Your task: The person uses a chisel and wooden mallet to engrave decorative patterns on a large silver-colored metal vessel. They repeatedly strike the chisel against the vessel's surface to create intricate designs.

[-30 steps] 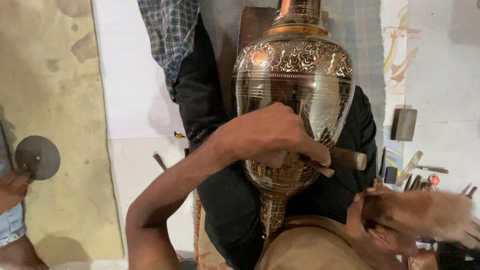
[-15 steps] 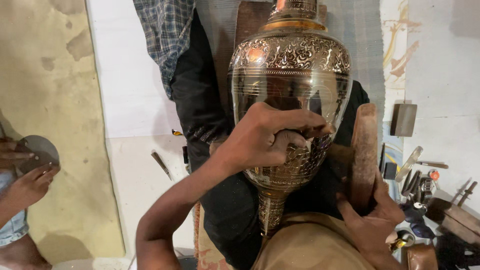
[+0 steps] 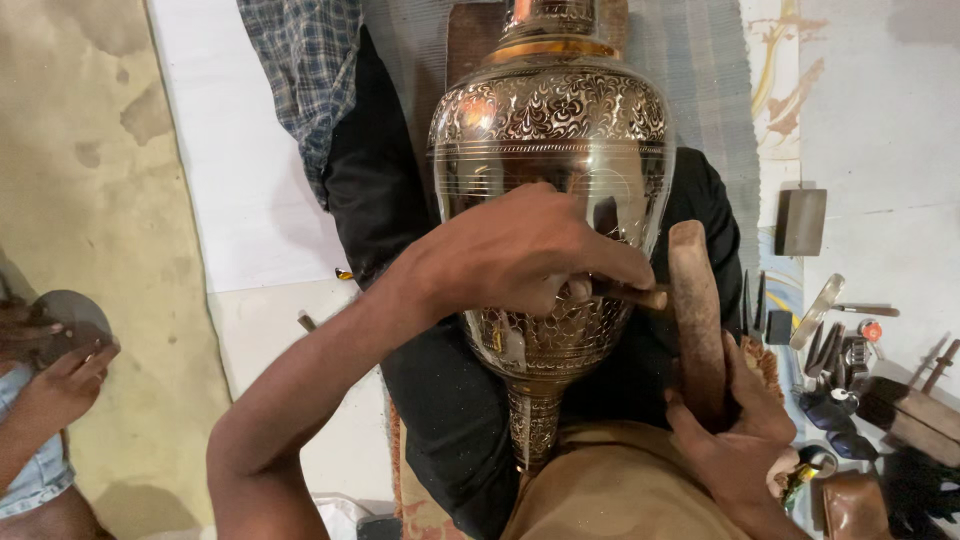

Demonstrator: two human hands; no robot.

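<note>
Engraving the vase [image 3: 550,200] on my lap: my left hand [image 3: 520,255] pinches a chisel [image 3: 630,293] against its belly, my right hand [image 3: 740,440] grips a wooden mallet [image 3: 697,320]. I judge a square strike comes next.

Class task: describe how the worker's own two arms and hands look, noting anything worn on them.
Both are bare: the left hand and its forearm show no sleeve, glove, ring or watch. The right hand is likewise ungloved, without rings; its wrist is cut off by the picture's edge.
</note>
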